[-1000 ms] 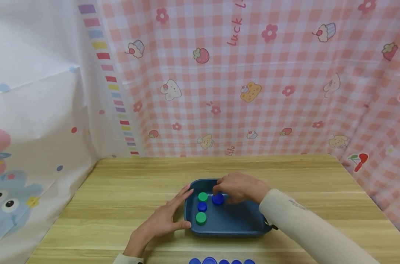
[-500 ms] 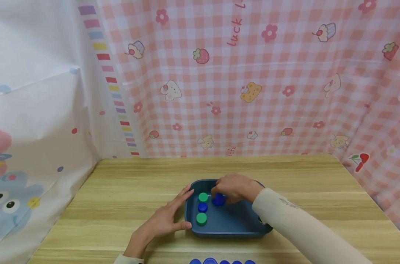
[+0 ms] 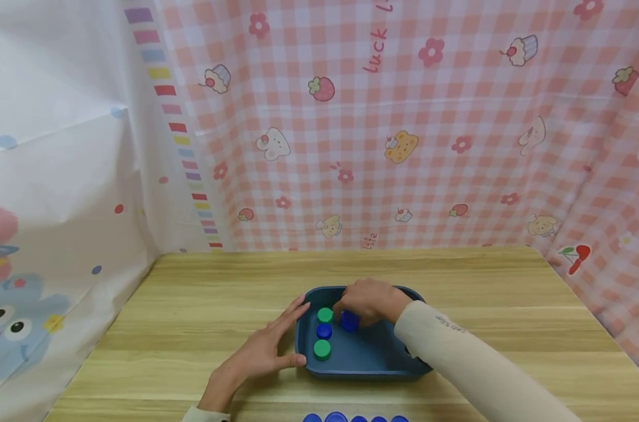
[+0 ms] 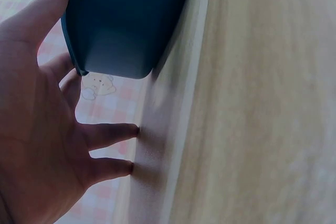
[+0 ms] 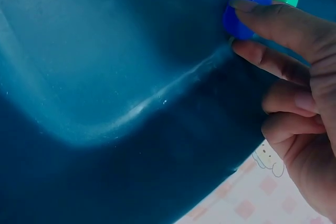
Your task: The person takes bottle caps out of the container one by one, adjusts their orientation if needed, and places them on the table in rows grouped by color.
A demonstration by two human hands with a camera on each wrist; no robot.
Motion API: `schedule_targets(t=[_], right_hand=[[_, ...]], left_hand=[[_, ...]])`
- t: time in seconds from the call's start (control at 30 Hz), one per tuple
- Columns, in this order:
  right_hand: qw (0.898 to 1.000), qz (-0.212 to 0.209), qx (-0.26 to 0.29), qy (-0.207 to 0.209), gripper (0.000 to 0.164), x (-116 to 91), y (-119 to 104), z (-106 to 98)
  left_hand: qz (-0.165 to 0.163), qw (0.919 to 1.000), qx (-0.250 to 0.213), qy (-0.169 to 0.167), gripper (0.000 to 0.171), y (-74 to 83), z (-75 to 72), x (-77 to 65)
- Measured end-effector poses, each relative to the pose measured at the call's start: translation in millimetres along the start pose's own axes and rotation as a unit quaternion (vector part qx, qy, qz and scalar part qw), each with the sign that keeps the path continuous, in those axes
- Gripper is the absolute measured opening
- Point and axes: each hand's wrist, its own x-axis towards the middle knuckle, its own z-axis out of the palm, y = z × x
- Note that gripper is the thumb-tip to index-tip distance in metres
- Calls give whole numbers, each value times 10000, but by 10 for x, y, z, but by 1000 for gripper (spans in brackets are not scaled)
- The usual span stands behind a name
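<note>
A dark blue tray (image 3: 362,374) with raised walls stands on the wooden table. My right hand (image 3: 372,300) reaches inside it from the far side. Between thumb and forefinger it pinches a blue bottle cap (image 5: 245,10), which in the head view is partly covered by the fingers. To the left of that cap, a green cap (image 3: 325,315), a smaller blue cap (image 3: 323,331) and another green cap (image 3: 322,350) form a column. My left hand (image 3: 261,350) spreads along the tray's left end, thumb and fingertips touching its rim; two fingers reach down to the table in the left wrist view.
Several more blue caps (image 3: 336,418) sit in a row at the bottom edge of the head view, cut off by the frame. Wooden tabletop (image 3: 203,316) surrounds the tray. A pink checked cloth (image 3: 351,146) hangs behind the table.
My right hand has shifted a little to the left over the blue cap, and that cap has moved slightly toward the front. The left hand and the column of caps have stayed put.
</note>
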Motion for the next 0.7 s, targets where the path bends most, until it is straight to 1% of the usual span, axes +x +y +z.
schedule_targets(t=[0.2,0.7], right_hand=[[10000,-18,-80,0,38,29,-12,34],[10000,41,49,-61,39,44,-22,46]], left_hand=[[43,10000,9,16,87,-8,1,2],[52,10000,-30,9,86,-12,3,5]])
